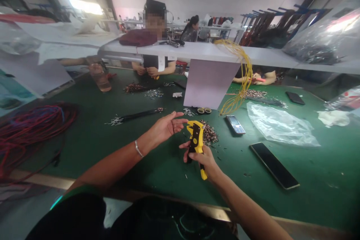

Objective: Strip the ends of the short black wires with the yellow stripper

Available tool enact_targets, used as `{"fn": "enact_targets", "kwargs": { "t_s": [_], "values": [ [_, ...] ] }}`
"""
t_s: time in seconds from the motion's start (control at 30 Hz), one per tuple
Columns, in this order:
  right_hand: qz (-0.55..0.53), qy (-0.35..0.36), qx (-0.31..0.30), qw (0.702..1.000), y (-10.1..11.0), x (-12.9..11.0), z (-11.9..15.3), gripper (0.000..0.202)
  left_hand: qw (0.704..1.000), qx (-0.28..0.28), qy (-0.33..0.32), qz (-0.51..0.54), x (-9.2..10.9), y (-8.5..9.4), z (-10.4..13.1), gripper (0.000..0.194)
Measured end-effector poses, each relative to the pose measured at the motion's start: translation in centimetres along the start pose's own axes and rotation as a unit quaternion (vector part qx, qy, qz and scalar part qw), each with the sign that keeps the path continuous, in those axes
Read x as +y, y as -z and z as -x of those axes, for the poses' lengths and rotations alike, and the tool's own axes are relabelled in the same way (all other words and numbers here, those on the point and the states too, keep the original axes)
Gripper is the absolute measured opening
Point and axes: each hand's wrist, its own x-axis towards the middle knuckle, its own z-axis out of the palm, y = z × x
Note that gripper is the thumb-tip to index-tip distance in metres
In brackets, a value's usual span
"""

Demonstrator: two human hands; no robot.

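Note:
My right hand (201, 155) grips a yellow and black hand tool (196, 138), its jaws pointing up and left. Just left of those jaws is my left hand (166, 126), palm partly turned up and fingers spread, with nothing visible in it. A silver bracelet (138, 149) circles my left wrist. Behind the tool lies a heap of small brown and metallic pieces (209, 133). Small silver pieces (188, 112) lie beyond my left fingertips, beside two small round black rings (204, 110).
On the green table (112, 161) are red and blue cables (30, 131), a bundle of black wires (137, 116), a keypad phone (235, 125), a large dark phone (274, 165) and a clear plastic bag (281, 123). Yellow wires (244, 71) hang from the shelf; people sit beyond.

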Motion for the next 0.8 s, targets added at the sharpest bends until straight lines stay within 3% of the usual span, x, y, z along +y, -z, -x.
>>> {"fn": "enact_targets", "kwargs": {
  "t_s": [0.17, 0.43, 0.67, 0.8],
  "values": [
    [-0.050, -0.020, -0.023, 0.998, -1.1, -0.4, 0.1, 0.028, 1.000, 0.007, -0.013, 0.003, -0.4, -0.5, -1.4, 0.028],
    [-0.066, 0.044, 0.105, 0.991, -0.1, -0.7, -0.3, 0.030, 0.999, 0.029, -0.023, 0.021, -0.8, -1.2, -2.5, 0.028],
    [-0.107, -0.022, 0.051, 0.993, -0.5, -0.9, -0.4, 0.029, 0.999, 0.002, -0.030, 0.040, -2.0, -3.0, -3.0, 0.029],
    [-0.119, -0.002, 0.080, 0.990, -0.9, -0.9, -0.7, 0.025, 0.999, -0.017, -0.020, 0.040, -2.6, -3.9, -3.3, 0.027]
  ]
}}
